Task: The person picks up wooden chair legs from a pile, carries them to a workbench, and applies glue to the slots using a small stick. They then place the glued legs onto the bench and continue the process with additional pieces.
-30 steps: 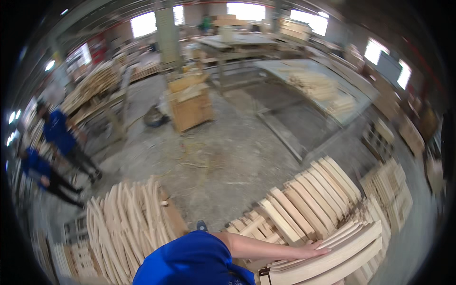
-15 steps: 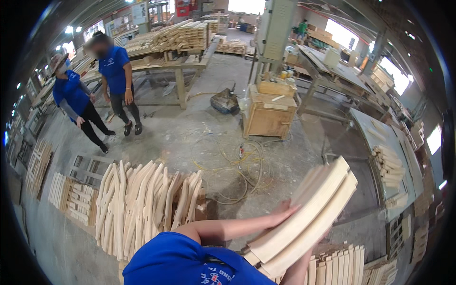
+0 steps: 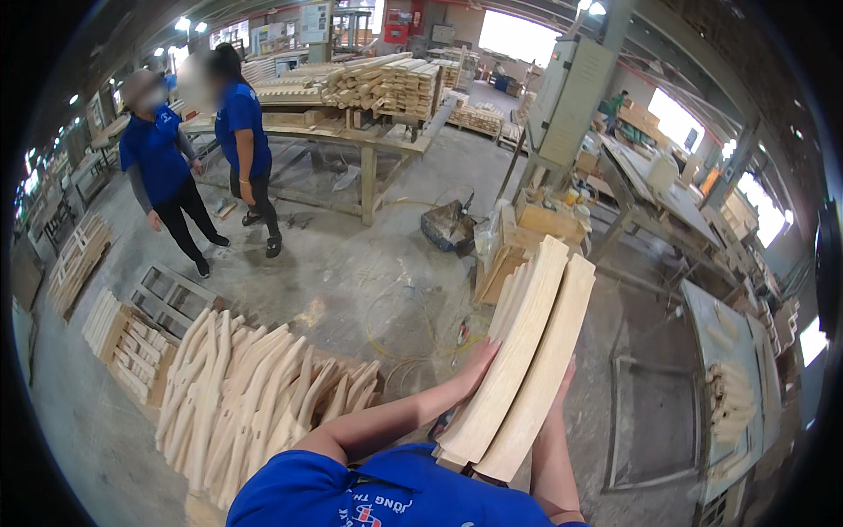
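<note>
The left hand [image 3: 479,364] lies flat against the left side of a stack of curved wooden boards [image 3: 522,351], and the right hand [image 3: 562,386] presses the right side, so both hands carry the stack lifted at chest height. Below on the floor [image 3: 351,263] stands a row of curved wooden pieces [image 3: 255,386]. Two people in blue shirts [image 3: 206,149] stand by a counter [image 3: 351,140] loaded with timber.

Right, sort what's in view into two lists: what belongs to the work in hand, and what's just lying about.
In hand:
- left hand, pressed to the side of the stack
- right hand, on its other side
- curved wooden boards, carried as a stack

Lying about:
- row of shaped wooden pieces on the floor
- wooden crate
- workbench piled with timber
- two people in blue shirts
</note>
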The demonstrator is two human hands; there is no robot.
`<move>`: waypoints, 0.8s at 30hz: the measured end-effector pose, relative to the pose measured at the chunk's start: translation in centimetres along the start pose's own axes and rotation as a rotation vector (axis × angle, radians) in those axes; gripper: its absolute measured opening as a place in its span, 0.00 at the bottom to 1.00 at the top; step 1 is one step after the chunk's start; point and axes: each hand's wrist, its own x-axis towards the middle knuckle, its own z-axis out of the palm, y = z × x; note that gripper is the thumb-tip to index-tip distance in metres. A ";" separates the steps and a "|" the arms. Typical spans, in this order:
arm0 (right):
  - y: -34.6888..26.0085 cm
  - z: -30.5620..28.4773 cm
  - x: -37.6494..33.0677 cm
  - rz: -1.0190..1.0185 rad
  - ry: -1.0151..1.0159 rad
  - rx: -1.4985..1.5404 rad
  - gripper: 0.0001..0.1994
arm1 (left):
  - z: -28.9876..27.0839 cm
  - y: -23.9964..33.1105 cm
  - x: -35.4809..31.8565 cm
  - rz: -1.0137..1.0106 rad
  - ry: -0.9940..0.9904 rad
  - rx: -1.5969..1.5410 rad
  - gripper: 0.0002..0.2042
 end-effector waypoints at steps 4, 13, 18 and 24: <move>-2.3 1.5 9.4 -0.076 -0.116 -0.089 0.36 | -1.5 3.0 7.6 0.125 0.023 -0.065 0.42; -2.5 6.1 25.4 0.013 -0.216 -0.097 0.32 | -7.0 10.2 18.1 0.199 0.304 -0.066 0.34; 1.5 8.5 35.9 -0.056 -0.319 -0.160 0.29 | -13.2 13.4 23.1 0.338 0.432 -0.126 0.31; 4.4 18.2 46.0 -0.104 -0.313 0.003 0.27 | -24.0 21.7 28.8 0.269 0.437 0.047 0.32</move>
